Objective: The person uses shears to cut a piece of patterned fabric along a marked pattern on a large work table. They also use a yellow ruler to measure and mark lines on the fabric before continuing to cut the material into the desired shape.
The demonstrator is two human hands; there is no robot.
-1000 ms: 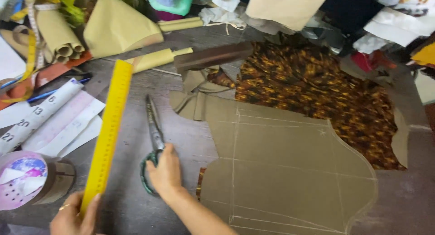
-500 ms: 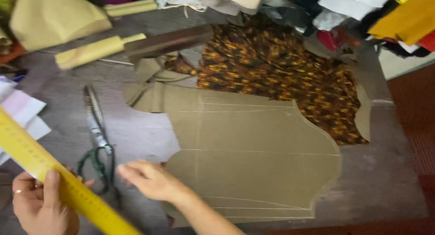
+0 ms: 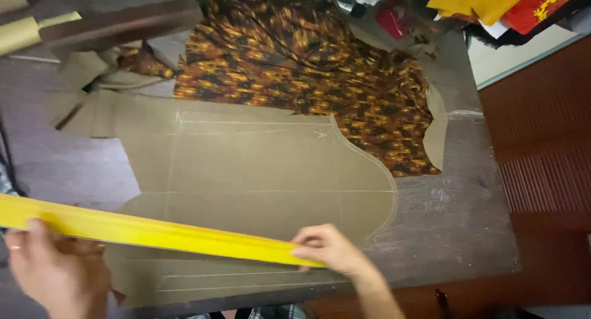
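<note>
At the near left, the left hand (image 3: 52, 267) grips one end of the single yellow ruler (image 3: 148, 231), fingers closed over it. The ruler lies across one brown paper pattern (image 3: 246, 171) on the table (image 3: 455, 220). The right hand (image 3: 329, 250) pinches its right end. One patterned orange fabric (image 3: 295, 67) lies farther back.

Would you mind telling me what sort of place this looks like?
Probably a tailoring workshop: a brown paper pattern lies over printed fabric on a worktable, and both hands hold a yellow ruler.

A dark grey worktable (image 3: 455, 227) stands beside a reddish-brown ribbed wall (image 3: 545, 140).
</note>
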